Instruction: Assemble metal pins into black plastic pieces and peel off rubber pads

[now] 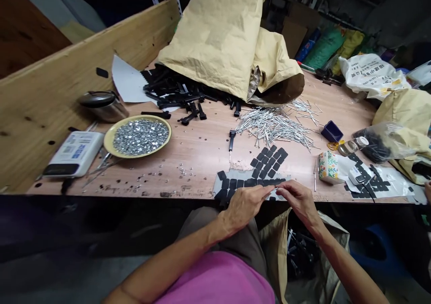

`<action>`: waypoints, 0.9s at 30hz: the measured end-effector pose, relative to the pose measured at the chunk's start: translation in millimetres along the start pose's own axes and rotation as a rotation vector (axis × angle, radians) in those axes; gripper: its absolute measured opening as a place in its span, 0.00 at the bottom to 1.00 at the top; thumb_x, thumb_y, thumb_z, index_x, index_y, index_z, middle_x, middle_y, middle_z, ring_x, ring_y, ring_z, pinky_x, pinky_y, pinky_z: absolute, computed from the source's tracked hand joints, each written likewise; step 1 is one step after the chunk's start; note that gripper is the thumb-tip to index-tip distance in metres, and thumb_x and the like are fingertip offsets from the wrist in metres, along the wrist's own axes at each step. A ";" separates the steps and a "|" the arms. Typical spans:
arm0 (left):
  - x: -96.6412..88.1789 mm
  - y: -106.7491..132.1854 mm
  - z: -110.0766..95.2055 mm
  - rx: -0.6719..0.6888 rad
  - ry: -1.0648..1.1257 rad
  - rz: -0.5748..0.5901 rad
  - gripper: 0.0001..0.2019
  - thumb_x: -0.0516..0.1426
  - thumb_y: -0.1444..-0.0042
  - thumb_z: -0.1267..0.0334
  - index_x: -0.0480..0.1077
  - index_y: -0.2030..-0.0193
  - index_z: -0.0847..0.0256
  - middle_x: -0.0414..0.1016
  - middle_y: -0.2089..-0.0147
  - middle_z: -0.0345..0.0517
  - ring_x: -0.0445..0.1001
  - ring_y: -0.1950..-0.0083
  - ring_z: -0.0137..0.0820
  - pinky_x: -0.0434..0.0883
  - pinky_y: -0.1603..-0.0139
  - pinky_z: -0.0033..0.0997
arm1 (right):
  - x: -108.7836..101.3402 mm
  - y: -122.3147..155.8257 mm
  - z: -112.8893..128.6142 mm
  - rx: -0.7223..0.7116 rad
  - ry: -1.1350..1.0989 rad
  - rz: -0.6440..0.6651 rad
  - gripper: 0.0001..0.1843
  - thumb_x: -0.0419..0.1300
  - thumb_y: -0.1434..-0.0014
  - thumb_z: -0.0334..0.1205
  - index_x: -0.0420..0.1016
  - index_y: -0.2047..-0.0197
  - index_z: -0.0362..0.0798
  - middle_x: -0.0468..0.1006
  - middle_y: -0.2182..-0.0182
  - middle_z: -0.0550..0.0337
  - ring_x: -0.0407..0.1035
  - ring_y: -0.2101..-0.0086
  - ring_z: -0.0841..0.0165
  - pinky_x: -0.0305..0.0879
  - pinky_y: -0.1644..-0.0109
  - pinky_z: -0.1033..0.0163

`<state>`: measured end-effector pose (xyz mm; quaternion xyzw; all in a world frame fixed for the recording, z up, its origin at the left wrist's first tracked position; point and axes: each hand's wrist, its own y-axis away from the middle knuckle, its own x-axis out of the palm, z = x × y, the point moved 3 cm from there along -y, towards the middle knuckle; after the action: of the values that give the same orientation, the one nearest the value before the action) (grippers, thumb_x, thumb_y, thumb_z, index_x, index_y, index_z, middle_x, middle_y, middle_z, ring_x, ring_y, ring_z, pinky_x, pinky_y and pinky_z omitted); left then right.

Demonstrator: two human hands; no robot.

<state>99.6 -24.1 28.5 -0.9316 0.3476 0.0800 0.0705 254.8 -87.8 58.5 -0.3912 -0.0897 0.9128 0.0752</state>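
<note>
Left hand [245, 204] and right hand [298, 198], fingers pinching a small piece [276, 187], apparently steady it; metal rods [274, 126] lie at twelve o'clock.

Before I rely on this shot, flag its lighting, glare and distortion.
Head view: tabletop lit, but the space beneath its front edge dark; head view: metal pieces and pins glinting; head view: apparently wide-angle, wooden board slanting; head view: detail between left hand and right hand too small to read.

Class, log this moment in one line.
left hand: beside black squares; right hand: close to left; holding: unclear; metal pins: piled; yellow bowl: metal bits
</note>
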 end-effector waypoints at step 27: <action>-1.7 0.0 5.9 -0.082 0.144 -0.087 0.13 0.53 0.44 0.60 0.77 0.58 0.58 0.80 0.64 0.45 0.74 0.65 0.34 0.70 0.62 0.29 | 3.2 -26.6 3.1 -0.095 0.313 0.069 0.26 0.39 0.34 0.54 0.74 0.63 0.50 0.74 0.70 0.57 0.68 0.73 0.70 0.62 0.68 0.66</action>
<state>97.7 -21.9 23.1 -0.9512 0.3073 0.0239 0.0108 252.1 -61.6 64.2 -0.5344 -0.1065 0.8376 0.0383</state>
